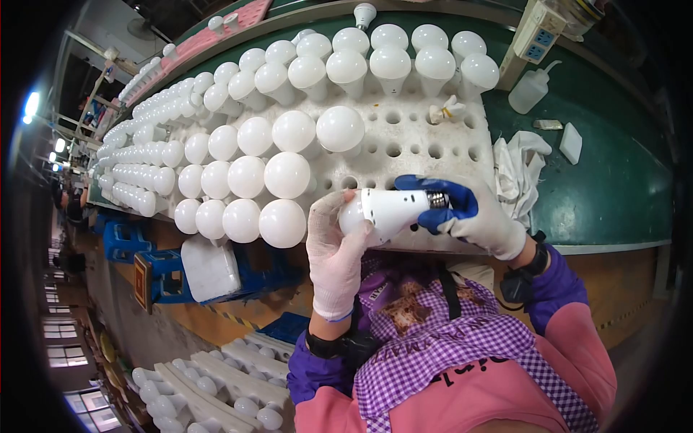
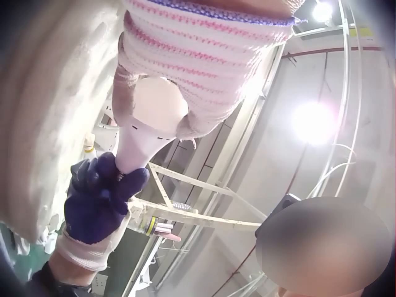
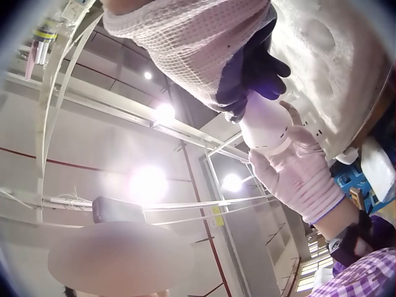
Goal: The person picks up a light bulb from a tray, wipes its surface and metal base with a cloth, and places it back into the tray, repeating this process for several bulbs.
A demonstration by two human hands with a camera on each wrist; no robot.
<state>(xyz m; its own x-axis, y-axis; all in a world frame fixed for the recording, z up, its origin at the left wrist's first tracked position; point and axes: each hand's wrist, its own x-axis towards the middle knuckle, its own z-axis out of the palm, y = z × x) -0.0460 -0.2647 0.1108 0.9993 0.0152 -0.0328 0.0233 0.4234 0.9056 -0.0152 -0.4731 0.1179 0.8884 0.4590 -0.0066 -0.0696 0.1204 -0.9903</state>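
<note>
A white light bulb (image 1: 393, 208) lies sideways between both hands, over the front edge of a white foam tray (image 1: 419, 162). My left hand (image 1: 334, 252), in a white knit glove, grips the rounded dome end, its fingers and thumb curled about it in the left wrist view. At the other end, my right hand (image 1: 469, 216), in a white glove with blue-coated fingers, holds the bulb by its metal screw base (image 1: 437, 200). Small dark slots ring the bulb's body. Round-headed bulbs (image 1: 287, 175) stand in rows in the tray, left of the hands.
More bulbs (image 1: 390, 61) line the tray's far side. On the green table to the right are a white cloth (image 1: 521, 169), a squeeze bottle (image 1: 530, 88), a small white block (image 1: 571, 143) and a power socket post (image 1: 538, 40). Blue stools (image 1: 170, 278) stand at left; another bulb tray (image 1: 216, 382) sits lower left.
</note>
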